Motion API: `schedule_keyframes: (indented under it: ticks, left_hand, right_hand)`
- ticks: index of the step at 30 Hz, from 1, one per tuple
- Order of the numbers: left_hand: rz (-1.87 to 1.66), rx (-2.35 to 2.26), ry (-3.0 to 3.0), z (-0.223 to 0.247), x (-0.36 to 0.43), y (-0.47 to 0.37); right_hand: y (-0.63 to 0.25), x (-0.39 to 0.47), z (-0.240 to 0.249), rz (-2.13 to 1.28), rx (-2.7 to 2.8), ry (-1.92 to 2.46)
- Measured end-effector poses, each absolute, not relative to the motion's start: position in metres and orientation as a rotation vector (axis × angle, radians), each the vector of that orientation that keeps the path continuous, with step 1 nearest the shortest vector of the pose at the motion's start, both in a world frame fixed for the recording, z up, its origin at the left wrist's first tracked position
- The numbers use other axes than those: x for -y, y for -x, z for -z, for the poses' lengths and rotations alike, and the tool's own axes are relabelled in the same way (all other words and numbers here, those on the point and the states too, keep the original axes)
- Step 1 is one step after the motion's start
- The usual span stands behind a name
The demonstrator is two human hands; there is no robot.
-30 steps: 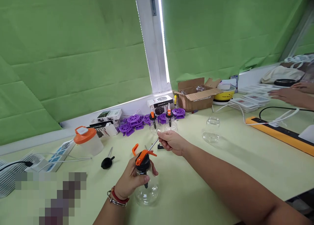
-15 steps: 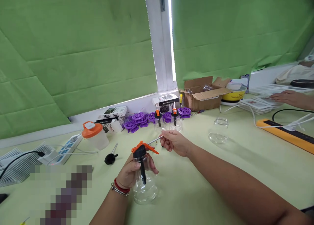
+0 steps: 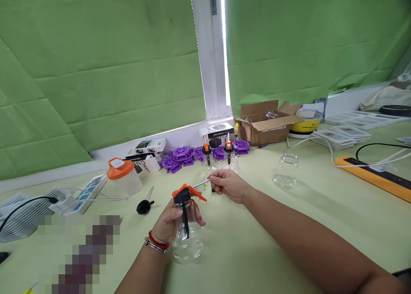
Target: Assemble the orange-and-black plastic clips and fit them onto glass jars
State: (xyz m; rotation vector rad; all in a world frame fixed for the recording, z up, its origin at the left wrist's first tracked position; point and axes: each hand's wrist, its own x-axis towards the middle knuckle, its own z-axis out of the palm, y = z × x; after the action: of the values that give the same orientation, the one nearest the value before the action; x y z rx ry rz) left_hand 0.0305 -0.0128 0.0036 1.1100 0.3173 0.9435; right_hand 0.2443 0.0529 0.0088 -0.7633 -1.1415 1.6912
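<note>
My left hand (image 3: 170,221) wraps round the neck of a clear bottle (image 3: 189,247) with a black cap and a dark tube hanging inside. An orange lever (image 3: 192,192) lies across the cap. Closed in a pinch, my right hand (image 3: 229,185) grips a thin metal rod (image 3: 202,183). The rod's far end meets the lever and cap area; whether it is fixed there I cannot tell. Small pieces, one of them dark, lie on the table by my right fingers. To the left rests a black part (image 3: 144,206) with a metal stem.
Behind stand two clear bottles with black-and-orange tops (image 3: 229,147), purple wheel-like parts (image 3: 182,153) and an open cardboard box (image 3: 265,131). An orange-lidded shaker (image 3: 123,176) is at left, a clear jar (image 3: 285,172) at right, beyond it an orange power strip (image 3: 379,178).
The bottle and my left hand have shifted very slightly left and up. My right fingers stay pinched on the rod. Another person's hand at the far right has gone from view.
</note>
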Motion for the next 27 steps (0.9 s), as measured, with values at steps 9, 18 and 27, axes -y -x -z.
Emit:
schedule_keyframes:
  ticks: [9,18,27]
  left_hand:
    - [-0.898,-0.161,-0.859,-0.0053,0.0081,-0.0228]
    - [-0.934,-0.139,-0.839,-0.0056,0.0059,-0.0225]
    - [-0.92,-0.147,-0.845,-0.0058,0.0068,-0.0228]
  right_hand:
    - [-0.2367,-0.0512,-0.0098,-1.333,1.229,0.616]
    - [-0.2375,-0.0528,-0.0067,-1.244,1.304,0.587]
    - [-0.2414,-0.0517,-0.0119,-1.413,1.217,0.624]
